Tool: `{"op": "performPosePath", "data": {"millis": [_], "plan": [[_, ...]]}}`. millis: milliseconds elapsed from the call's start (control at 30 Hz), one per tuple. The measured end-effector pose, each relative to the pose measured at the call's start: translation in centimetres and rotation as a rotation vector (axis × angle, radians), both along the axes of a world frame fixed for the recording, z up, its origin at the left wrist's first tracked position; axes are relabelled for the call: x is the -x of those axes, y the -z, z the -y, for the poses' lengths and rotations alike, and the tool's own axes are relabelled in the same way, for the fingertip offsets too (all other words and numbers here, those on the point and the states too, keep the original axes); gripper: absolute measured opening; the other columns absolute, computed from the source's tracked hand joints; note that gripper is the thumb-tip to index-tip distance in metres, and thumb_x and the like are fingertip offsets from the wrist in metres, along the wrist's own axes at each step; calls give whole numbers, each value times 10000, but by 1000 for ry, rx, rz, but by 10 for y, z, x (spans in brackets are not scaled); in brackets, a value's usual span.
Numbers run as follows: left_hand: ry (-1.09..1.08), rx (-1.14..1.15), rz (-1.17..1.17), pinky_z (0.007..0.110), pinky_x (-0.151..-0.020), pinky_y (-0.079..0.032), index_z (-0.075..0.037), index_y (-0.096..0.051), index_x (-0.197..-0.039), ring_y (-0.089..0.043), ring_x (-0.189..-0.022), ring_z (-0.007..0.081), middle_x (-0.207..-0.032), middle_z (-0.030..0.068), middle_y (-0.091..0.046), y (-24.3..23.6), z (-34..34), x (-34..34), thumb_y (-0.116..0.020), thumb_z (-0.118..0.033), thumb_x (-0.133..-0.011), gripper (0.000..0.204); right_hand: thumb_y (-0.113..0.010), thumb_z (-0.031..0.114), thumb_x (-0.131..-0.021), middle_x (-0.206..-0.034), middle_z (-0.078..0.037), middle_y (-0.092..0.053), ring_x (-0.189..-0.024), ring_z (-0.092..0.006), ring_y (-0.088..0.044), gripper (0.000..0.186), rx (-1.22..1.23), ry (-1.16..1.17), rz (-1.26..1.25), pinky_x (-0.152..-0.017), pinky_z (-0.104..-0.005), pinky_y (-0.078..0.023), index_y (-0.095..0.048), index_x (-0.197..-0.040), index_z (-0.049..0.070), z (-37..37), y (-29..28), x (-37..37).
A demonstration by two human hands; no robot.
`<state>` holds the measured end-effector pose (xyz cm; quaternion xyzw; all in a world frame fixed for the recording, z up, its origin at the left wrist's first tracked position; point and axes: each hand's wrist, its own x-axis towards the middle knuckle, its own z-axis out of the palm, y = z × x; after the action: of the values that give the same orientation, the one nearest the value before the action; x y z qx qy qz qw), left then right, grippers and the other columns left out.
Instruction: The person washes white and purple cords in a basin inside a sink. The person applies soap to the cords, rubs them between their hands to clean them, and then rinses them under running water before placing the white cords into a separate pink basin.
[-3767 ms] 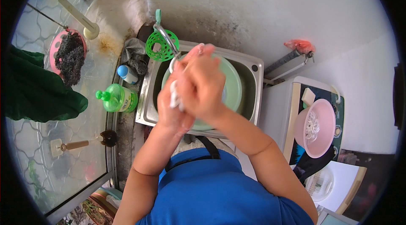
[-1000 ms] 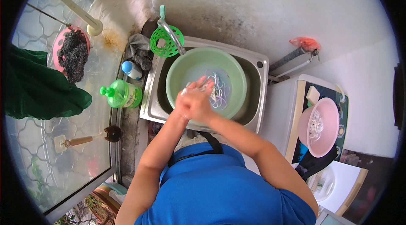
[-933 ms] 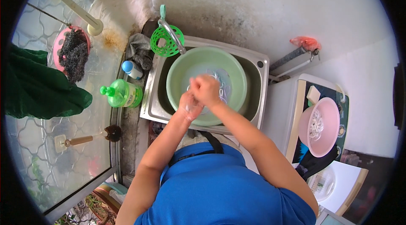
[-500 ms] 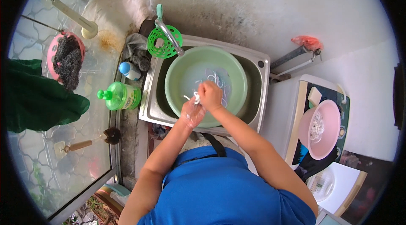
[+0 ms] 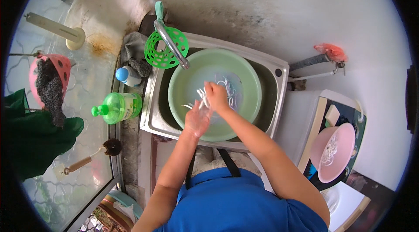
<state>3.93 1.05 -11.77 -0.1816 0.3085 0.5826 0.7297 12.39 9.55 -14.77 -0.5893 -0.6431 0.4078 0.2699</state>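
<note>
Where the right hand [image 5: 218,96] holds it, white cord [image 5: 202,96], thin, looped, bunched.

hands [image 5: 197,121] [image 5: 217,96] 2 | green basin [image 5: 250,101] 1 | bottles [image 5: 117,108] [image 5: 130,75] 2 | sink [image 5: 153,124] 1

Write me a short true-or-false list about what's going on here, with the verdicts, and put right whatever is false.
1. A green basin sits in the metal sink. True.
2. Both hands are clenched into fists. False: the left hand is open, its palm showing.
3. The right hand grips white cords. True.
4. A red pump bottle stands to the left of the sink. False: the pump bottle there is green.
5. White strands lie in the pink bowl off to the right. True.
</note>
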Motion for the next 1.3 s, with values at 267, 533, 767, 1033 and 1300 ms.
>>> {"op": "performPosePath", "data": {"millis": [267, 533, 767, 1033, 1300], "plan": [[-154, 160, -61, 355, -927, -394, -6, -396, -1213, -421, -1142, 281, -1243, 143, -398, 89, -45, 35, -469, -277, -918, 408, -571, 243, -842, -952, -159, -576, -885, -298, -571, 251, 109, 144, -180, -744, -382, -452, -578, -931, 9, -87, 145, 4], [-131, 369, -134, 401, -1030, -268, -72, -375, -1261, -354, -1201, 272, -1335, 101, -337, 142, -39, 40, -415, -349, -924, 438, -633, 121, -725, -1101, -171, -498, -1025, -363, -499, 312, -302, -528, 324, -853, -449, -435, -570, -1030, 99, -63, 145, 13], [-97, 183, -142, 427, -1071, -206, -89, -180, -1402, -273, -1292, 282, -1383, 124, -293, 155, -41, 42, -351, -366, -944, 562, -521, 95, -791, -1072, -183, -468, -995, -365, -495, 276, -344, -646, 299, -805, -453, -441, -523, -1067, 74, -44, 146, 9], [-56, 115, -1, 421, -1042, -273, -62, -344, -1317, -369, -1225, 279, -1353, 151, -376, 149, -56, 45, -352, -398, -937, 507, -629, 202, -727, -804, -116, -581, -668, -344, -580, 166, -250, -291, 92, -551, -442, -449, -562, -793, 66, -2, 96, 34], [-148, -33, -19, 389, -990, -388, -45, -410, -1285, -492, -1129, 252, -1296, 117, -463, 110, -49, 3, -378, -182, -923, 388, -627, 214, -711, -660, -88, -579, -635, -294, -581, 174, -357, -196, 288, -547, -430, -445, -575, -613, 80, -54, 100, 21]]}}
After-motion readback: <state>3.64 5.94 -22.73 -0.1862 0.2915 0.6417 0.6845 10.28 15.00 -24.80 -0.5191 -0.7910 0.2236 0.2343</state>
